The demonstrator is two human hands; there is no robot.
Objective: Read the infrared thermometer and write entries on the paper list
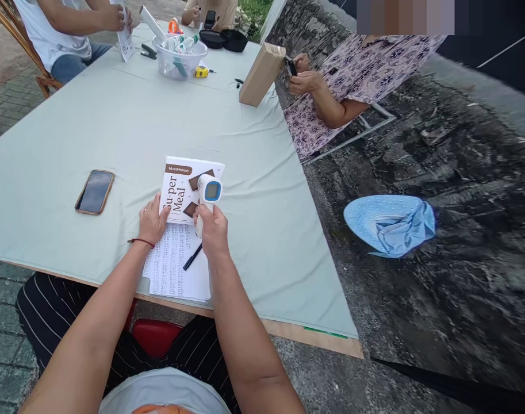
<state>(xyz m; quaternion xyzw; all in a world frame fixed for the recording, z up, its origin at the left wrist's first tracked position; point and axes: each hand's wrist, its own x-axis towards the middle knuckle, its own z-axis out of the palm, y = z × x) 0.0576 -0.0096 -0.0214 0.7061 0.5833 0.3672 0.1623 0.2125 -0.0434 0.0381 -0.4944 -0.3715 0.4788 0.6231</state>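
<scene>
A white and brown "NutriMotion Su-per Meal" box (176,184) lies on the table in front of me. My left hand (152,219) grips its lower left corner, thumb over the front and fingers along the side. In my right hand (214,230) is a white infrared thermometer (210,190) with a blue-rimmed screen facing me; my fingers wrap its handle, above the box's right side. Sheets of paper covered in small print (171,264) lie below the box, partly under it. A black pen (193,257) rests on the sheets beside my right wrist.
A phone (95,191) lies on the pale tablecloth (128,126) to the left. Farther back stand a clear basin (180,63) of bottles, a yellow tape measure (202,71) and a cardboard box (262,75). Several people sit around the table. A blue hat (389,224) is off the right edge.
</scene>
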